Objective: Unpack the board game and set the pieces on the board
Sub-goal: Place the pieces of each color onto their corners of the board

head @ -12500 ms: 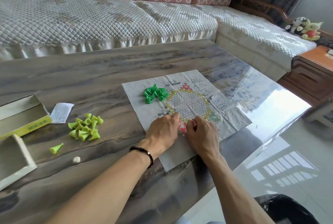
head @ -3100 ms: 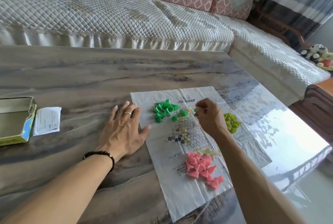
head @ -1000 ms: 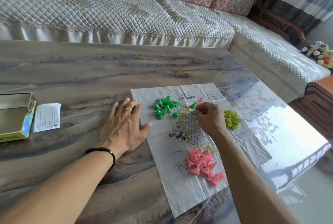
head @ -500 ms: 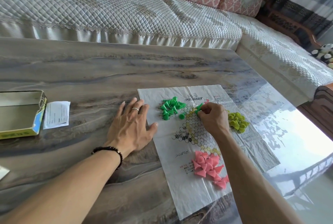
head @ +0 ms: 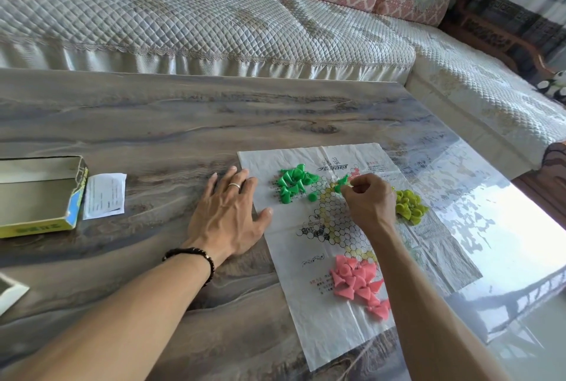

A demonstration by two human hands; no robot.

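A thin paper game board (head: pixel 330 328) with a hexagon grid lies on the table. On it sit a heap of green cone pieces (head: pixel 292 182), a heap of yellow-green pieces (head: pixel 409 206) and a heap of pink pieces (head: pixel 358 281). One green piece (head: pixel 311 196) stands alone by the grid. My right hand (head: pixel 369 201) pinches a green piece (head: pixel 341 182) over the grid's far corner. My left hand (head: pixel 228 215) lies flat with fingers spread, pressing the table and the board's left edge.
The open game box (head: pixel 39 193) with a yellow-green rim sits at the table's left, a white paper slip (head: pixel 104 195) beside it. A white lid corner (head: pixel 9 291) shows at the left edge. A quilted sofa runs behind the table. The table's right edge drops to the floor.
Over the last second my right hand has stayed at the grid's far corner with a green piece in its fingertips. My left hand has kept still. The camera shifted a little.
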